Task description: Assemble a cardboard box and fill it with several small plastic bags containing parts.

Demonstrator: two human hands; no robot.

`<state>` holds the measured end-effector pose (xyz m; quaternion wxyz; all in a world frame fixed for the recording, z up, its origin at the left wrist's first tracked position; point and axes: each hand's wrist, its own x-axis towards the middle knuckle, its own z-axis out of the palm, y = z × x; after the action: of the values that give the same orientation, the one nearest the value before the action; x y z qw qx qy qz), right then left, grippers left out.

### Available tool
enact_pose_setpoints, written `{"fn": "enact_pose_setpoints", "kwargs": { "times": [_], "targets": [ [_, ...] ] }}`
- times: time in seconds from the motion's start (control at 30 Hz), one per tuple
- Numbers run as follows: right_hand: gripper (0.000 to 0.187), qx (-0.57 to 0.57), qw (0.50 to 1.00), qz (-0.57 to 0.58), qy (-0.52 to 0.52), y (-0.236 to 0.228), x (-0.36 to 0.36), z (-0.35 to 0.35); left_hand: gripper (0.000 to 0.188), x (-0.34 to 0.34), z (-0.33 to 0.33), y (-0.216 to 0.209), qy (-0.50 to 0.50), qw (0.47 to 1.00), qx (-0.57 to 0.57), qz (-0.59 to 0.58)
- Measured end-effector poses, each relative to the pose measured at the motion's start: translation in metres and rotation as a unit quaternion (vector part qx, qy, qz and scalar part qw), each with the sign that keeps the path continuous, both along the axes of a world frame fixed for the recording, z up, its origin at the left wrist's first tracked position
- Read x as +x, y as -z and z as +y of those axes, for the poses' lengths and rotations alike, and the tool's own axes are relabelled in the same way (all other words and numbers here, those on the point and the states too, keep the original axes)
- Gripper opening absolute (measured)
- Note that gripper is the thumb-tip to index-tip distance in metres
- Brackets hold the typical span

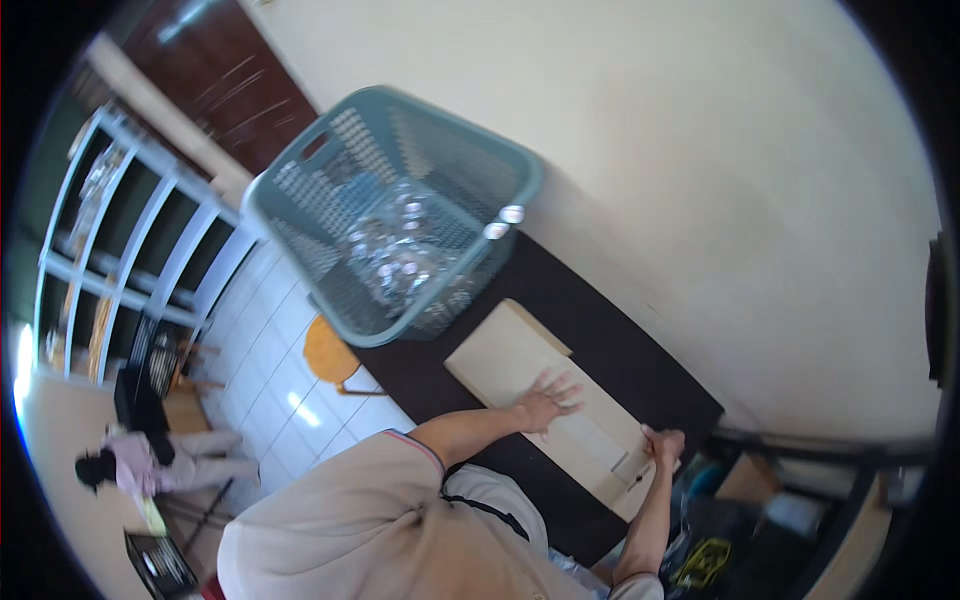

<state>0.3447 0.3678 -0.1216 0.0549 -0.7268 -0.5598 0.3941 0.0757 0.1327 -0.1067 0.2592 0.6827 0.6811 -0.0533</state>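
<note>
A flattened tan cardboard box (pixel 590 440) lies on the dark table (pixel 615 330) in front of me. My left hand (pixel 548 404) rests flat on the middle of the cardboard, its fingers spread. At the right-hand end of the box, my right hand (pixel 663 446) has its fingers curled round the cardboard's edge. A small dark mark or slot shows on the cardboard below that hand. Beyond the box, at the table's far left end, stands a blue-green plastic basket (pixel 520 165) with shiny clear plastic packets (pixel 400 255) inside.
A pale wall (pixel 700 150) borders the table's far side. Left of the table is an orange-topped stool (pixel 328 352) on white tiles. A metal shelf rack (pixel 150 235) and a person (pixel 150 460) are further left. Bags and a dark frame (pixel 800 450) crowd the right.
</note>
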Motion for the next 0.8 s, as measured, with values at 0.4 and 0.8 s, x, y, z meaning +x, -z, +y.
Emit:
{"fn": "enact_pose_setpoints", "kwargs": {
  "times": [0.4, 0.8],
  "targets": [
    [0.039, 0.035, 0.986, -0.011, -0.162, 0.003, -0.108, -0.026, 0.121, 0.001, 0.003, 0.005, 0.003, 1.000, 0.029, -0.006],
    [0.051, 0.001, 0.995, 0.015, -0.102, -0.001, -0.176, -0.074, 0.115, 0.013, -0.002, 0.004, -0.039, 0.998, 0.041, -0.024]
  ]
}}
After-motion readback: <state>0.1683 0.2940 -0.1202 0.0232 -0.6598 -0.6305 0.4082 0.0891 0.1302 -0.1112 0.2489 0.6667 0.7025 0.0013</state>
